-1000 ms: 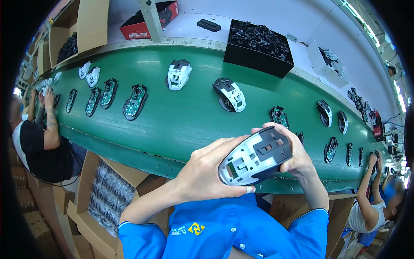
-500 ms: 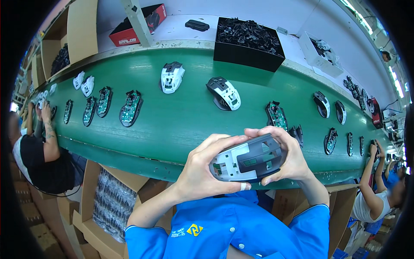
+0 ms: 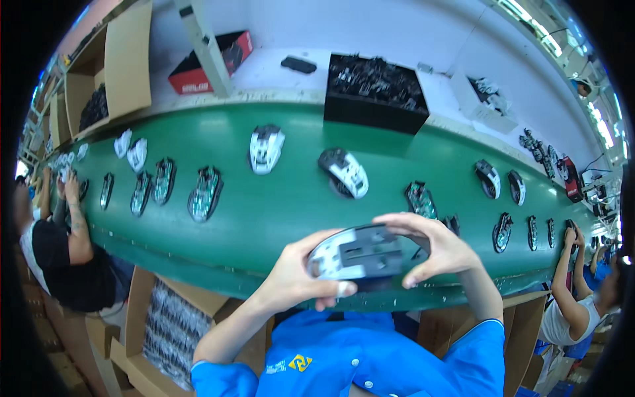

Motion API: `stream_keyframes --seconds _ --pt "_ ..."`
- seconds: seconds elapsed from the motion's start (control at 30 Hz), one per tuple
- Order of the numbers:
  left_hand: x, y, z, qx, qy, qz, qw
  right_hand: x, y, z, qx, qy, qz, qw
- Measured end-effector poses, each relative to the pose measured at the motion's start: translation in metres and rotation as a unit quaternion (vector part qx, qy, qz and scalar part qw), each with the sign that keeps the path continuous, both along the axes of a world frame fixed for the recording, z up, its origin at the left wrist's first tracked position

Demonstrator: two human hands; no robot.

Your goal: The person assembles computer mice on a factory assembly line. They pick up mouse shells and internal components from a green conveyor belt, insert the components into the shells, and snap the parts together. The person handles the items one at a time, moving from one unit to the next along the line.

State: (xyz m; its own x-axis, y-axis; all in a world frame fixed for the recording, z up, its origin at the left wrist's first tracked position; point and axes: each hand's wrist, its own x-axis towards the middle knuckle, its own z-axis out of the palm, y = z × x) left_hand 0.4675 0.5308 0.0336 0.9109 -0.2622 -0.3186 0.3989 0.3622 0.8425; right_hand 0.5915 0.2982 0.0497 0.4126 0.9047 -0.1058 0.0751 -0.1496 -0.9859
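Mouse shell (image 3: 360, 253) between both hands, belt (image 3: 264, 218) behind it.

Long green conveyor belt (image 3: 278, 212), white wall (image 3: 370, 26), ceiling strip lights (image 3: 529, 16).

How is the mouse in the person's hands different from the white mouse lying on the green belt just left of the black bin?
The held mouse is gripped by the left hand and the right hand, while the white mouse on the belt lies untouched on the green belt. The held mouse shows a grey and black face; the belt mouse looks mostly white. Both are computer mouse bodies.
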Motion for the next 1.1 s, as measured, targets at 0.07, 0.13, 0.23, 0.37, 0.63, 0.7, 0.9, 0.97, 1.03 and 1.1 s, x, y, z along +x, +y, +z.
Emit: stream_keyframes --seconds 0.07,0.13,0.23,0.37,0.63,0.7,0.9,0.97,1.03,1.1 --pt "-0.002 0.015 -0.005 -0.085 -0.015 0.033 0.996 0.035 0.001 0.021 -0.01 -0.124 0.013 0.992" --pt "-0.007 0.034 -0.023 -0.2 -0.028 0.053 0.978 0.081 0.009 0.034 -0.033 -0.288 -0.104 0.951" --pt "-0.018 0.047 -0.054 -0.428 0.0 0.042 0.903 0.181 0.014 0.01 -0.106 -0.576 -0.285 0.759" --pt "-0.015 0.056 -0.066 -0.434 -0.008 0.064 0.898 0.241 0.033 -0.007 -0.15 -0.568 -0.3 0.752" --pt "-0.021 0.075 -0.08 -0.532 -0.007 0.122 0.838 0.252 0.062 -0.014 -0.148 -0.64 -0.156 0.737" --pt "-0.011 0.072 -0.079 -0.539 0.018 0.122 0.833 0.259 0.065 -0.018 -0.154 -0.649 -0.119 0.735" --pt "0.003 0.072 -0.076 -0.521 0.055 0.139 0.84 0.271 0.062 0.019 -0.226 -0.307 -0.241 0.893" --pt "0.003 0.073 -0.079 -0.516 0.057 0.151 0.841 0.281 0.061 0.011 -0.144 -0.208 -0.29 0.923" --pt "0.005 0.071 -0.079 -0.512 0.064 0.141 0.845 0.284 0.063 0.007 -0.089 -0.136 -0.322 0.933" --pt "0.005 0.069 -0.075 -0.493 0.063 0.137 0.857 0.285 0.065 0.002 -0.065 -0.091 -0.341 0.934"
